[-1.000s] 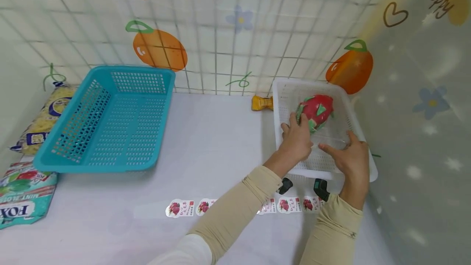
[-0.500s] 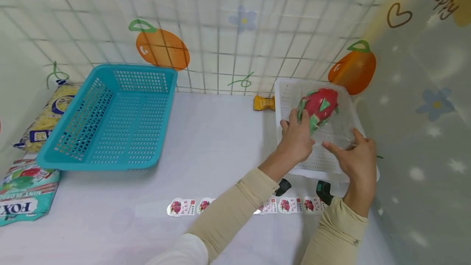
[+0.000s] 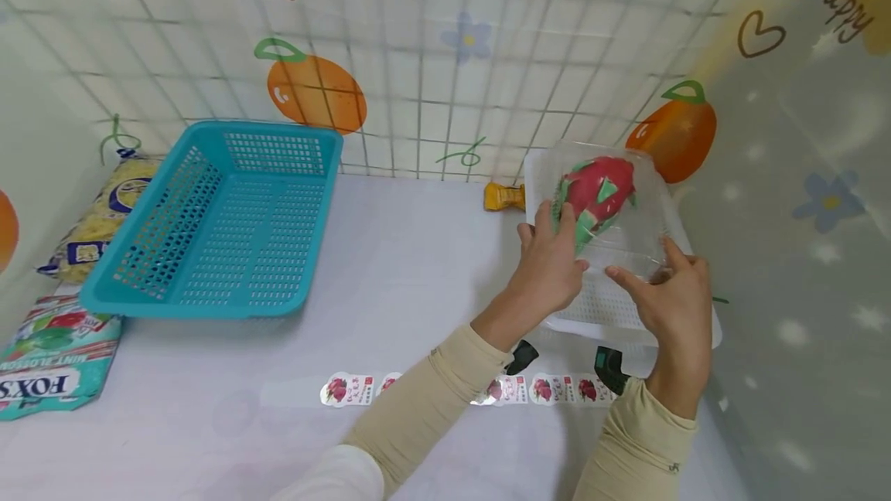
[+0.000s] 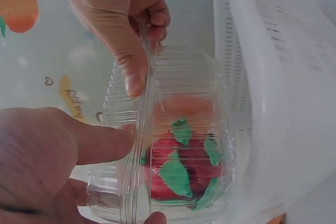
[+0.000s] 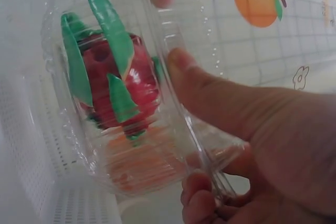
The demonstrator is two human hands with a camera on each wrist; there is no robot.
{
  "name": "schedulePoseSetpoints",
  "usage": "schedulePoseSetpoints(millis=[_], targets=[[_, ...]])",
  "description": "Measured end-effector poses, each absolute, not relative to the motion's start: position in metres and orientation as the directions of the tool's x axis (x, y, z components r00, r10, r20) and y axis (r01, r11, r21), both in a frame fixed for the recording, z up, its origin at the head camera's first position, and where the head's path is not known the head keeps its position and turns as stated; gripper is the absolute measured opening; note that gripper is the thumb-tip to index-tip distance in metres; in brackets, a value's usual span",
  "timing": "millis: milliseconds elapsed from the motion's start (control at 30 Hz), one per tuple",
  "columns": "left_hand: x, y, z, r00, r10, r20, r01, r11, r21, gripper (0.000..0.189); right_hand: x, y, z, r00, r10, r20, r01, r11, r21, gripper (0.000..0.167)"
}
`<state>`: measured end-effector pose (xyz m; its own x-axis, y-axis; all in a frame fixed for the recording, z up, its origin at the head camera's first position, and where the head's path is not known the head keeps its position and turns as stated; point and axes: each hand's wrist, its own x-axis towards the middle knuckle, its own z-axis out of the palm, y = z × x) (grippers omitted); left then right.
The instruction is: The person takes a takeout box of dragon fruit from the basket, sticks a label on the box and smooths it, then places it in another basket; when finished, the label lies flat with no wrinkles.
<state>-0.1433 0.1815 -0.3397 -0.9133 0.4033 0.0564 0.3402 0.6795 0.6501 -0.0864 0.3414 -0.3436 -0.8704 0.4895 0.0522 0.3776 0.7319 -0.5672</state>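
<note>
mint-green printed bag (image 3: 59,362): far to the left hand's left, below the yellow bag.
yellow-and-blue plastic food bag (image 3: 90,226): also far left of that hand, beside the basket.
teal perforated plastic basket (image 3: 244,230): well left of the left hand.
strip of white dragon-fruit labels (image 3: 348,390): nearer the person than both hands, partly under the left sleeve (image 3: 418,416).
small yellow wrapped packet (image 3: 503,197): just beyond the left hand, a little left.
left hand (image 3: 550,269): pinching the near-left rim of the box, thumb against fingers.
clear ribbed plastic box (image 3: 643,215): between and beyond both hands, tilted over the white perforated basket (image 3: 609,300); whether they touch, cannot tell.
red dragon fruit with green scales (image 3: 602,188): inside the box, just past the left fingertips.
right hand (image 3: 674,300): pinching the box's near-right rim, thumb against fingers.
</note>
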Motion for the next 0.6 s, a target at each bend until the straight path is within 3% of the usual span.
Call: schedulePoseSetpoints(millis=[600], targets=[[-0.13, 0.142, -0.329, -0.909, 0.387, 0.157, 0.386, 0.633, 0.671, 0.081, -0.079, 0.307, -0.331, -0.883, 0.458, 0.099, 0.312, 0.733, -0.605, 0.094]])
